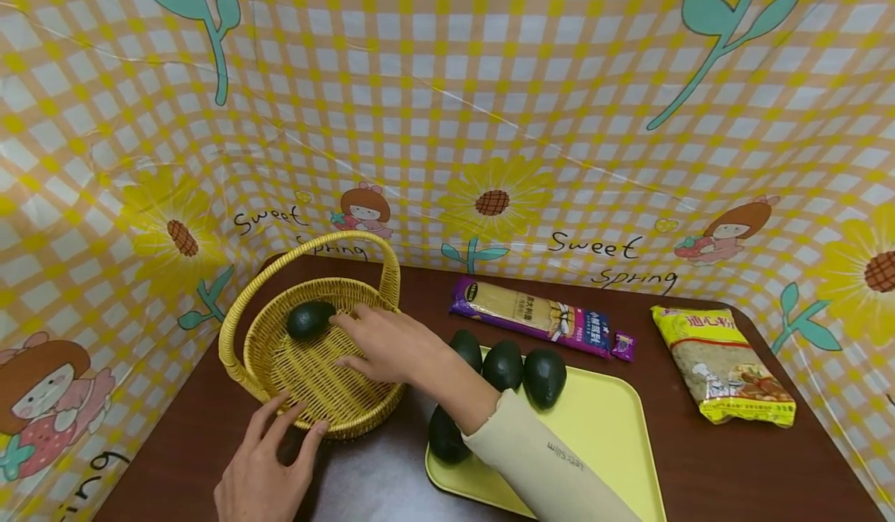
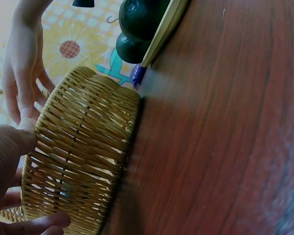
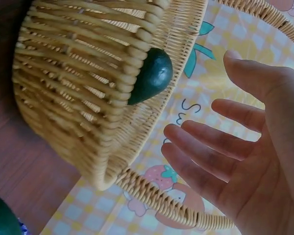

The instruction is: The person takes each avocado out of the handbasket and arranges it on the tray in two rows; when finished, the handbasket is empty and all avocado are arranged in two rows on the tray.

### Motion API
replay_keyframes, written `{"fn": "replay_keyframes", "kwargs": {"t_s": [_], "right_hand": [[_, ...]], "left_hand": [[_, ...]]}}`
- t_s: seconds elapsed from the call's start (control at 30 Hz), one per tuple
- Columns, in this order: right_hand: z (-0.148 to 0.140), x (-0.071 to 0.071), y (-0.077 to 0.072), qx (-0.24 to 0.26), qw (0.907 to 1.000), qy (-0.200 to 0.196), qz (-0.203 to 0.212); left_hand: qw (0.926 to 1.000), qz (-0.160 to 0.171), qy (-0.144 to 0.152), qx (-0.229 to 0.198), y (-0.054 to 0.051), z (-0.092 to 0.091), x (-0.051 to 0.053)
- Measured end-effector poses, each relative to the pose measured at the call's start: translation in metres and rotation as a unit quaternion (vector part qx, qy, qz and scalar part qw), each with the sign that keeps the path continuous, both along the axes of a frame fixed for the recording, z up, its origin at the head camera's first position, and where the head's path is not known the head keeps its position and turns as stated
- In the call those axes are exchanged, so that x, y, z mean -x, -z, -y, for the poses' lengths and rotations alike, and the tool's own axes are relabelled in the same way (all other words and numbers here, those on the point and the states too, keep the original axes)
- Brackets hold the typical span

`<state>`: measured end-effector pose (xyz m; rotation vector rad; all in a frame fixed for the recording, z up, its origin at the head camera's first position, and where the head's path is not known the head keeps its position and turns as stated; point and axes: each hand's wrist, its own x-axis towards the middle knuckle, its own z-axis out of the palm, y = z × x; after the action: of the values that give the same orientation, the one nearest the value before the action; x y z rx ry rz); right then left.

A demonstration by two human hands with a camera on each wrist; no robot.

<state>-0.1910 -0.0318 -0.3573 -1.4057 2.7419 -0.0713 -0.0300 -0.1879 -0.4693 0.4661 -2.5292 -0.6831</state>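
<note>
A dark green avocado lies in the far left part of the round wicker basket. My right hand is over the basket, its fingers loosely spread and holding nothing in the right wrist view. The fingertips appear close to the avocado in the head view. My left hand is at the near left rim, fingertips over it and thumb against it; the left wrist view shows the thumb on the rim. Several more avocados lie on a yellow tray, partly hidden by my right forearm.
A purple pasta packet lies behind the tray, with a small purple sachet at its right end. Farther right is a yellow bag of macaroni. The basket's handle arches up over it. A checked cloth hangs around the dark table.
</note>
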Motion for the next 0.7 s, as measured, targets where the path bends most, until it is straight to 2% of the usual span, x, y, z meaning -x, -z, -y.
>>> {"fn": "replay_keyframes", "kwargs": {"t_s": [0.17, 0.43, 0.7], "right_hand": [[0.011, 0.004, -0.004, -0.009, 0.9998, 0.004, 0.015], [0.028, 0.009, -0.002, -0.022, 0.9987, 0.012, 0.044], [0.044, 0.023, 0.003, -0.033, 0.9973, 0.02, 0.063]], "left_hand": [[1.0, -0.007, 0.0, -0.002, 0.0, -0.001, 0.0], [1.0, -0.001, 0.0, -0.009, 0.0, -0.001, 0.0], [0.9999, 0.0, -0.001, -0.012, 0.001, -0.001, 0.0]]}}
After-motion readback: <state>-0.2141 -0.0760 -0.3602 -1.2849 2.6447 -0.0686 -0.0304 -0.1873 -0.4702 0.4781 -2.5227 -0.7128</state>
